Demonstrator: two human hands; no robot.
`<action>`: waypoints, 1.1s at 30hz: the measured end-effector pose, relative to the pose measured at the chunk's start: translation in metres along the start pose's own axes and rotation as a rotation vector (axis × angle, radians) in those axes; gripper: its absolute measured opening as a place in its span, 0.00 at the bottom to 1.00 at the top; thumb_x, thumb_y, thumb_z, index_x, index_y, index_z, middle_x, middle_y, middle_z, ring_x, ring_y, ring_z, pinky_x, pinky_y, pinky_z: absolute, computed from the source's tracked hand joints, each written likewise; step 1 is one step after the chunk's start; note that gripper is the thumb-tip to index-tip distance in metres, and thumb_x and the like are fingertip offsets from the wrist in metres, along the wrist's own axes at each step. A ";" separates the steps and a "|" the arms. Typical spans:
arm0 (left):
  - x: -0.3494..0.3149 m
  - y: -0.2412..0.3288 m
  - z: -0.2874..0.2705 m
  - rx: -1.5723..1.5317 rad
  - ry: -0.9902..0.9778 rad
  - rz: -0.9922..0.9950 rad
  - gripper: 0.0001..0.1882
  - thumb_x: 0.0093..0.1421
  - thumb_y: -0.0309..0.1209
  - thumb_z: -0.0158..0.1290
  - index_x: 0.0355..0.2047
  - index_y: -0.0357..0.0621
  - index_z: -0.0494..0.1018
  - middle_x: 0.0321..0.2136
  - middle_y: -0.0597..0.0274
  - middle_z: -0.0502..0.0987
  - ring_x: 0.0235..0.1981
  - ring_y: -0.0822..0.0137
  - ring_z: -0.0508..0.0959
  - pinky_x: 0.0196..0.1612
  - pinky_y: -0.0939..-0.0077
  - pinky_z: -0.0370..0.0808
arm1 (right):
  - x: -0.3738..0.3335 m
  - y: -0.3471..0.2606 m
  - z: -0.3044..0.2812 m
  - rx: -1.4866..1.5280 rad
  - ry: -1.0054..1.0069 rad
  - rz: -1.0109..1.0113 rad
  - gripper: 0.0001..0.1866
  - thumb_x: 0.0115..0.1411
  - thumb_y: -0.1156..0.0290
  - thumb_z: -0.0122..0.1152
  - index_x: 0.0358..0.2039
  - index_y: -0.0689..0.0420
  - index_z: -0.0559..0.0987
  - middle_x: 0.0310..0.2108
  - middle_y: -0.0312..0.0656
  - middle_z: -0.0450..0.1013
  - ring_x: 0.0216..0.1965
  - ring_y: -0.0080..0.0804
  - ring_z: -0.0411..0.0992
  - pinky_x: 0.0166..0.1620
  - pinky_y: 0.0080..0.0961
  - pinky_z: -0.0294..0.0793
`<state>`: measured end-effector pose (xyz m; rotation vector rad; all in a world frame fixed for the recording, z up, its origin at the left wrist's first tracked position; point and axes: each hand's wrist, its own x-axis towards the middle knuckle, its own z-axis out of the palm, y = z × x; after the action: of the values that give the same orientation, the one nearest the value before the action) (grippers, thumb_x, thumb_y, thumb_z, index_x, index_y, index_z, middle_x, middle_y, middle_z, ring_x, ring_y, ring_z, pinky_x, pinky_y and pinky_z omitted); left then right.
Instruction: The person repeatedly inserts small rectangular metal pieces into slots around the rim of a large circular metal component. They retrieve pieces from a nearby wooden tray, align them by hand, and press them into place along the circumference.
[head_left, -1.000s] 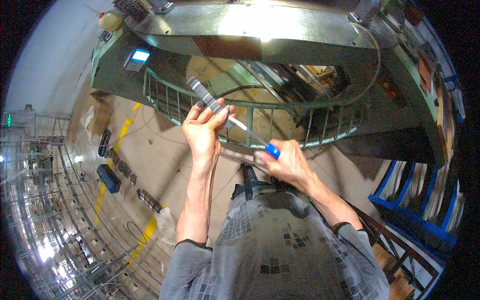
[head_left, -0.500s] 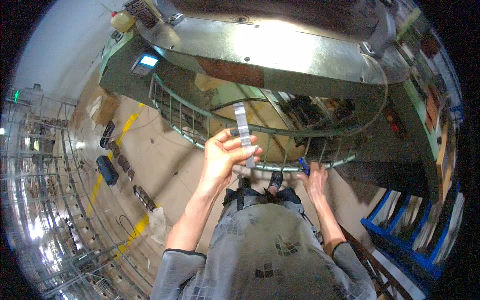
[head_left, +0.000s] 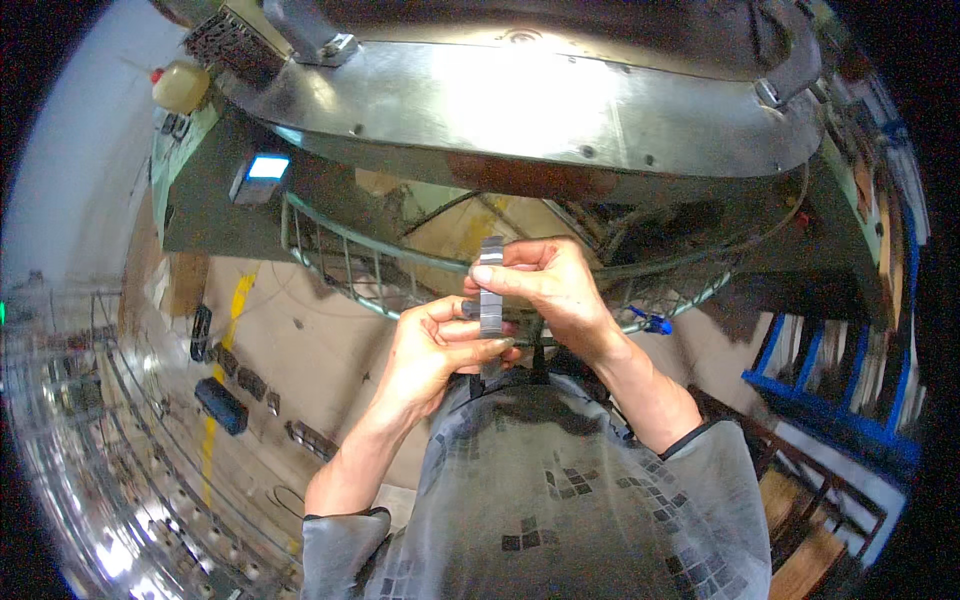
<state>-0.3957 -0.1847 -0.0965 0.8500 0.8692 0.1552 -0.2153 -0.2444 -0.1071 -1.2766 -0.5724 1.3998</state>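
Left hand [head_left: 428, 355] is pinching the low end of this grey banded strip [head_left: 491, 318], right hand [head_left: 562, 288] pinches higher up, and the lit screen [head_left: 268, 167] is too washed-out to read.

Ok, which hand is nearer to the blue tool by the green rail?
Right. The right hand is a little left of the blue tool; the left hand is farther left.

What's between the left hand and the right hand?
In the head view, the grey banded strip lies between them: the left hand holds its lower part, the right hand its upper part.
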 end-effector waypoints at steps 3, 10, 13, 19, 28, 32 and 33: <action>0.003 0.026 -0.051 -0.053 -0.080 -0.014 0.18 0.57 0.17 0.62 0.48 0.36 0.73 0.38 0.50 0.84 0.35 0.60 0.86 0.39 0.69 0.85 | 0.031 0.010 0.042 0.043 0.077 -0.020 0.15 0.60 0.63 0.70 0.36 0.66 0.84 0.35 0.42 0.82 0.35 0.25 0.78 0.42 0.23 0.76; 0.058 0.089 -0.098 -0.004 -0.215 -0.078 0.17 0.60 0.22 0.61 0.47 0.28 0.71 0.44 0.44 0.81 0.41 0.53 0.85 0.44 0.58 0.86 | 0.079 0.014 0.074 0.452 0.322 -0.022 0.08 0.59 0.76 0.68 0.39 0.63 0.84 0.37 0.42 0.82 0.38 0.27 0.79 0.41 0.23 0.77; 0.070 0.095 -0.100 0.011 -0.307 -0.084 0.17 0.59 0.21 0.61 0.46 0.27 0.71 0.43 0.44 0.81 0.41 0.52 0.85 0.44 0.58 0.86 | 0.085 0.017 0.078 0.247 0.432 -0.079 0.09 0.59 0.76 0.68 0.40 0.63 0.84 0.37 0.42 0.82 0.38 0.28 0.79 0.41 0.23 0.77; 0.062 0.088 -0.108 0.076 -0.341 -0.039 0.18 0.58 0.19 0.61 0.48 0.31 0.72 0.41 0.46 0.83 0.38 0.55 0.85 0.42 0.61 0.87 | 0.066 0.019 0.087 0.015 0.438 -0.160 0.14 0.61 0.68 0.67 0.43 0.65 0.83 0.39 0.42 0.82 0.40 0.26 0.77 0.44 0.26 0.77; 0.046 0.079 -0.116 0.033 -0.422 -0.096 0.17 0.57 0.14 0.60 0.47 0.34 0.74 0.39 0.47 0.83 0.34 0.55 0.86 0.36 0.62 0.87 | 0.049 0.006 0.087 -0.203 0.439 -0.121 0.19 0.57 0.59 0.72 0.35 0.66 0.84 0.28 0.37 0.80 0.29 0.21 0.76 0.36 0.22 0.76; 0.045 0.077 -0.116 0.023 -0.422 -0.120 0.18 0.55 0.13 0.60 0.47 0.34 0.74 0.39 0.48 0.83 0.32 0.57 0.86 0.34 0.66 0.86 | 0.048 0.006 0.087 -0.076 0.451 -0.106 0.19 0.55 0.60 0.73 0.35 0.66 0.84 0.28 0.38 0.80 0.28 0.22 0.75 0.33 0.23 0.76; 0.044 0.077 -0.116 0.025 -0.435 -0.119 0.18 0.55 0.13 0.60 0.47 0.34 0.74 0.38 0.48 0.83 0.32 0.57 0.86 0.33 0.67 0.86 | 0.048 0.005 0.085 -0.094 0.452 -0.086 0.19 0.55 0.59 0.73 0.34 0.65 0.84 0.27 0.37 0.80 0.27 0.21 0.74 0.33 0.23 0.75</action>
<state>-0.4350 -0.0449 -0.1091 0.8131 0.5111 -0.1420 -0.2853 -0.1760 -0.1038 -1.5654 -0.3791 0.9775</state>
